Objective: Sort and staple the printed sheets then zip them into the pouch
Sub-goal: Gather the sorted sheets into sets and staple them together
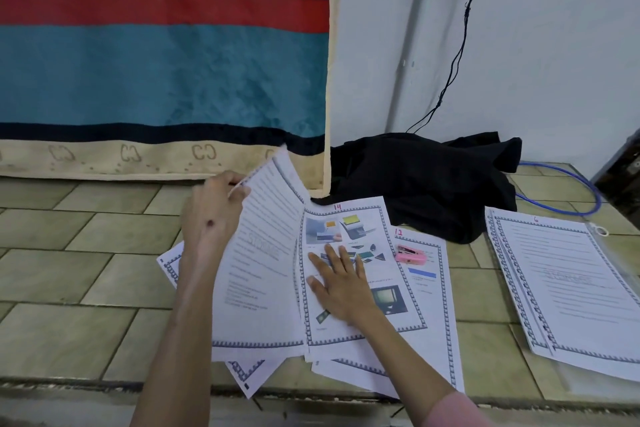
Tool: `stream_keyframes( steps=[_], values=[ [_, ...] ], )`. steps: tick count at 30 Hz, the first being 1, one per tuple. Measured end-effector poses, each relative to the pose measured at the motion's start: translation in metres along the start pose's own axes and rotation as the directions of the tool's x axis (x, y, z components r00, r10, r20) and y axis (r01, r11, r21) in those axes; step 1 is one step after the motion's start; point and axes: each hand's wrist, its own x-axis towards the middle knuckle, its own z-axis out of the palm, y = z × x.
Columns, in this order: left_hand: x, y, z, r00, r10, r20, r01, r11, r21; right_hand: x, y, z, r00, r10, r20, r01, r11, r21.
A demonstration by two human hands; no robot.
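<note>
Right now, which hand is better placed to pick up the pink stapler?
The right hand. It lies flat and free on sheet 14, close beside the pink stapler resting on sheet 12. The left hand is farther away and pinches a lifted sheet.

Left hand (216,208) pinching, right hand (337,282) flat.

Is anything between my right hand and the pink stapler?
Nothing visible. The right hand lies flat on the sheet marked 14; the pink stapler sits unobstructed just right of it, on the sheet marked 12.
</note>
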Motion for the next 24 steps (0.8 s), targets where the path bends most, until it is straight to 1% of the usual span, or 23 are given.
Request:
stream_keyframes(
  steps=[2, 4, 5, 6, 7, 8, 9, 10, 12, 13, 14, 16, 18, 19, 20, 21, 22, 23, 24],
  values=[
    [-0.010, 0.014, -0.024, 0.994, 0.021, -0.107, -0.025, 0.999, -0.035, 0.002, 0.001, -0.002, 1.000, 0.009, 0.023, -0.009, 1.000, 0.003],
    [-0.019, 0.025, -0.049, 0.985, 0.019, -0.172, -0.049, 0.983, -0.175, 0.002, 0.001, -0.010, 0.997, 0.023, 0.067, -0.027, 0.998, 0.052],
    [-0.020, 0.028, -0.058, 0.983, 0.003, -0.184, -0.051, 0.965, -0.256, 0.003, 0.002, -0.014, 0.996, 0.023, 0.083, -0.032, 0.994, 0.105],
    [-0.019, 0.029, -0.063, 0.984, -0.016, -0.179, -0.043, 0.946, -0.321, 0.002, 0.001, -0.021, 0.995, 0.019, 0.096, -0.038, 0.978, 0.203],
    [-0.015, 0.028, -0.063, 0.986, -0.031, -0.166, -0.031, 0.932, -0.360, 0.001, 0.001, -0.028, 0.995, 0.024, 0.100, -0.058, 0.932, 0.357],
    [-0.010, 0.027, -0.059, 0.989, -0.043, -0.142, -0.014, 0.926, -0.377, -0.003, 0.000, -0.037, 0.995, 0.042, 0.093, -0.086, 0.837, 0.541],
    [-0.005, 0.024, -0.052, 0.992, -0.055, -0.114, 0.005, 0.916, -0.400, -0.007, 0.001, -0.045, 0.995, 0.076, 0.066, -0.100, 0.705, 0.702],
    [0.001, 0.020, -0.040, 0.995, -0.070, -0.073, 0.032, 0.900, -0.435, -0.010, 0.004, -0.053, 0.992, 0.127, 0.020, -0.090, 0.575, 0.813],
    [0.007, 0.011, -0.009, 0.994, -0.094, 0.055, 0.109, 0.862, -0.495, -0.017, 0.012, -0.069, 0.958, 0.283, -0.054, -0.053, 0.358, 0.932],
    [0.007, 0.005, 0.010, 0.986, -0.100, 0.135, 0.156, 0.848, -0.506, -0.019, 0.019, -0.074, 0.929, 0.361, -0.085, -0.023, 0.285, 0.958],
    [0.004, -0.002, 0.030, 0.972, -0.104, 0.210, 0.201, 0.832, -0.517, -0.020, 0.029, -0.077, 0.899, 0.420, -0.127, 0.012, 0.265, 0.964],
    [-0.006, -0.012, 0.069, 0.935, -0.085, 0.345, 0.271, 0.796, -0.541, -0.024, 0.052, -0.083, 0.831, 0.503, -0.236, 0.103, 0.278, 0.955],
    [-0.019, -0.020, 0.102, 0.895, -0.051, 0.443, 0.309, 0.788, -0.532, -0.026, 0.081, -0.086, 0.755, 0.595, -0.277, 0.118, 0.292, 0.949],
    [-0.026, -0.022, 0.116, 0.880, -0.046, 0.473, 0.327, 0.780, -0.533, -0.025, 0.098, -0.086, 0.718, 0.636, -0.282, 0.090, 0.317, 0.944],
    [-0.031, -0.023, 0.127, 0.874, -0.046, 0.484, 0.342, 0.766, -0.544, -0.024, 0.114, -0.085, 0.683, 0.669, -0.292, 0.031, 0.373, 0.927],
    [-0.036, -0.024, 0.135, 0.876, -0.052, 0.480, 0.350, 0.753, -0.557, -0.025, 0.129, -0.084, 0.656, 0.690, -0.305, -0.061, 0.451, 0.890],
    [-0.040, -0.024, 0.140, 0.881, -0.061, 0.468, 0.353, 0.743, -0.568, -0.026, 0.141, -0.083, 0.651, 0.689, -0.319, -0.148, 0.527, 0.837],
    [-0.042, -0.025, 0.144, 0.884, -0.076, 0.462, 0.362, 0.738, -0.570, -0.028, 0.150, -0.083, 0.676, 0.660, -0.327, -0.198, 0.590, 0.783],
    [-0.043, -0.025, 0.146, 0.882, -0.089, 0.463, 0.373, 0.733, -0.569, -0.031, 0.155, -0.083, 0.734, 0.604, -0.311, -0.208, 0.636, 0.743]
  ],
)
